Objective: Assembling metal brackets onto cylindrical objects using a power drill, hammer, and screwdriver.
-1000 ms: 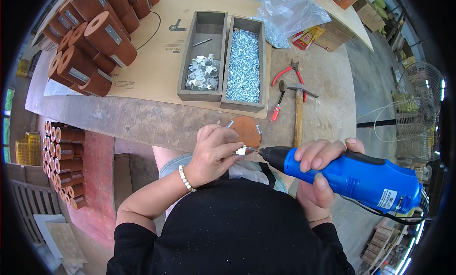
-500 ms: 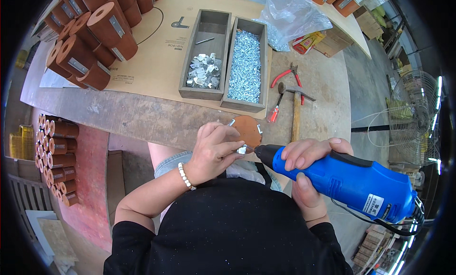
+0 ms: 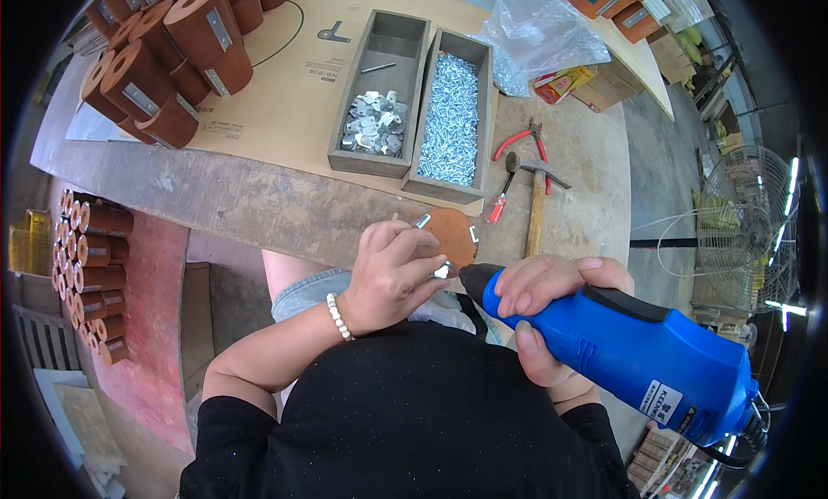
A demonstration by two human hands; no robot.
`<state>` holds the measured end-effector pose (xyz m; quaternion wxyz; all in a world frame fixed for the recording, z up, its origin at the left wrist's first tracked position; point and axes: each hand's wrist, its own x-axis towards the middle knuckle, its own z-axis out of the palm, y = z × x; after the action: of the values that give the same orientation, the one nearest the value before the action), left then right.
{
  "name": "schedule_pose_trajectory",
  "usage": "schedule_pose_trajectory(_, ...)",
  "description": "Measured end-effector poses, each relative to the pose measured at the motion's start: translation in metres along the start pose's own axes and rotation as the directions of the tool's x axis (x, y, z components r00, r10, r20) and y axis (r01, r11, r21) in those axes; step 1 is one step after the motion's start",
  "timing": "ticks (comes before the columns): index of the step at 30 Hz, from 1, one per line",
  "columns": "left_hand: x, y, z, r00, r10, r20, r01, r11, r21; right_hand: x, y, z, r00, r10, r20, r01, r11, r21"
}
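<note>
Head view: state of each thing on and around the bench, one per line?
Left hand: gripping the brown round piece.
Brown round piece: held at the bench edge, small metal plate on it.
Right hand: wrapped around the blue power driver.
Blue power driver: tip at the piece.
Left wooden tray: partly filled with metal plates.
Right wooden tray: full of screws.
Red pliers: lying closed.
Hammer: lying flat.

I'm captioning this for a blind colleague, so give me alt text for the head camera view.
A person's left hand steadies a round brown wooden piece with small metal brackets at the workbench edge, while the right hand holds a blue electric screwdriver tip to it. Beyond lie two grey wooden trays of brackets and screws, red-handled pliers, a hammer, and stacked brown wooden cylinders.
</note>
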<state>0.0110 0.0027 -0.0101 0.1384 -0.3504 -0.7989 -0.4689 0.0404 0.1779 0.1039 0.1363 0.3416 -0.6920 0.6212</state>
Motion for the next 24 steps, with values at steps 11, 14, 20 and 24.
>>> schedule_pose_trajectory(11,-0.0038,-0.0039,0.0039,0.999,0.013,-0.030,-0.013,1.000,-0.013,-0.0016,0.0037,0.0062,0.990,0.032,-0.136,-0.027,0.999,0.036)
schedule_pose_trajectory(14,-0.0033,-0.0045,0.0045,0.999,0.018,-0.039,-0.018,1.000,-0.020,-0.0013,0.0032,0.0058,0.986,0.056,-0.160,-0.048,0.997,0.054)
schedule_pose_trajectory(20,-0.0037,-0.0052,0.0053,0.999,0.017,-0.050,-0.018,0.999,-0.029,0.0001,0.0042,0.0059,0.989,0.065,-0.134,-0.058,0.997,0.056)
schedule_pose_trajectory(24,-0.0042,-0.0055,0.0061,0.998,0.014,-0.057,-0.016,0.999,-0.033,0.0010,0.0033,0.0056,0.989,0.079,-0.126,-0.074,0.996,0.044)
